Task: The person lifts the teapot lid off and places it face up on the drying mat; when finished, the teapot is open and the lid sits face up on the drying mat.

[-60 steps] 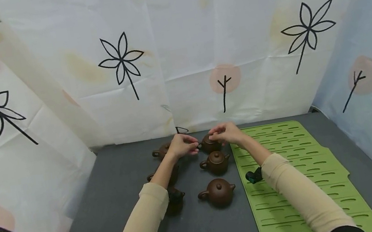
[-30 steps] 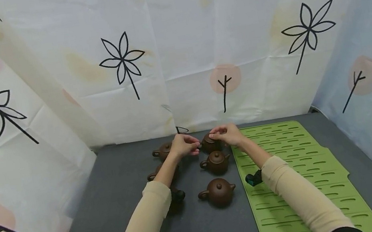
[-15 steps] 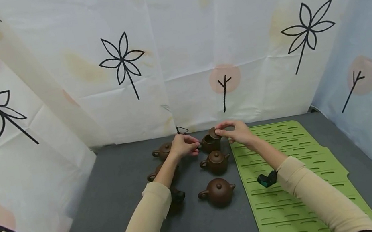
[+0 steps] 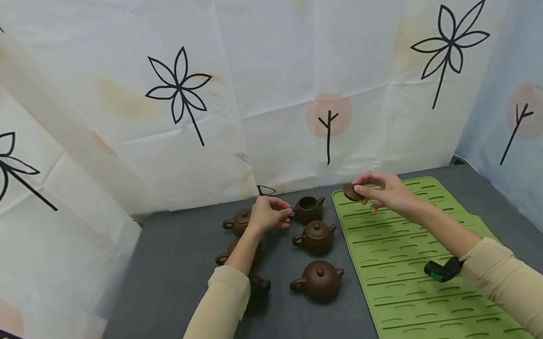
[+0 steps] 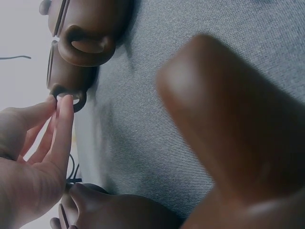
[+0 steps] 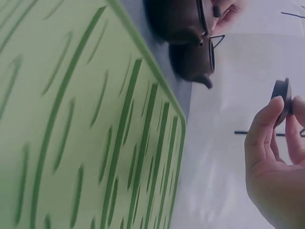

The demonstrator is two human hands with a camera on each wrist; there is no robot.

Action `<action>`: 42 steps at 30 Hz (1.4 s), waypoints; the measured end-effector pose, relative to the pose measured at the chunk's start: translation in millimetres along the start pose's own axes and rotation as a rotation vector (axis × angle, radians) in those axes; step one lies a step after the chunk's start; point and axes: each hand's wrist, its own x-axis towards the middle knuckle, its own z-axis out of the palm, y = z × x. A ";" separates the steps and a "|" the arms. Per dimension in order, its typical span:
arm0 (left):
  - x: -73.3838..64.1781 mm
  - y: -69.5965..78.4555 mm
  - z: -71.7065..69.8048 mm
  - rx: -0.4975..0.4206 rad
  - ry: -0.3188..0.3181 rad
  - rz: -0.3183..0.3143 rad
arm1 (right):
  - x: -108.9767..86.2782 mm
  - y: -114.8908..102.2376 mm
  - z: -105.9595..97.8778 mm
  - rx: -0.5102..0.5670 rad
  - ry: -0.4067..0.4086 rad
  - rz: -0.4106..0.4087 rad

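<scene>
Your left arm reaches forward and slants inward, its sleeve folded back to leave the wrist bare, and your left hand points toward your right with thumb and fingertips drawn together in a pinch. Your right arm comes in at a stronger slant from the right, its sleeve also folded back, and your right hand is raised, thumb and forefinger pinched, the other fingers loosely bent beneath. The two hands are well apart, about equally far forward.
</scene>
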 end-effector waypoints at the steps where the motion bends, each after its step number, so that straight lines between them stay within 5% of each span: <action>1: -0.2 0.2 0.0 0.002 0.000 0.001 | -4.2 0.8 -3.8 -0.001 0.002 0.001; 9: -1.8 0.1 0.0 0.006 0.002 0.009 | -38.9 7.5 -32.8 -0.010 -0.065 -0.035; 17: -1.0 0.3 0.1 0.021 -0.002 0.016 | -65.6 20.9 -56.3 0.102 -0.162 -0.041; 26: -1.2 3.8 0.0 0.027 -0.008 0.002 | -91.2 33.5 -71.5 -0.168 -0.018 0.031; 32: -1.0 4.9 -0.9 0.027 -0.011 0.000 | -108.0 44.3 -90.7 -0.158 -0.020 0.010; 42: -0.1 4.0 -1.8 0.044 -0.006 0.007 | -126.9 76.0 -122.1 -0.318 0.081 0.115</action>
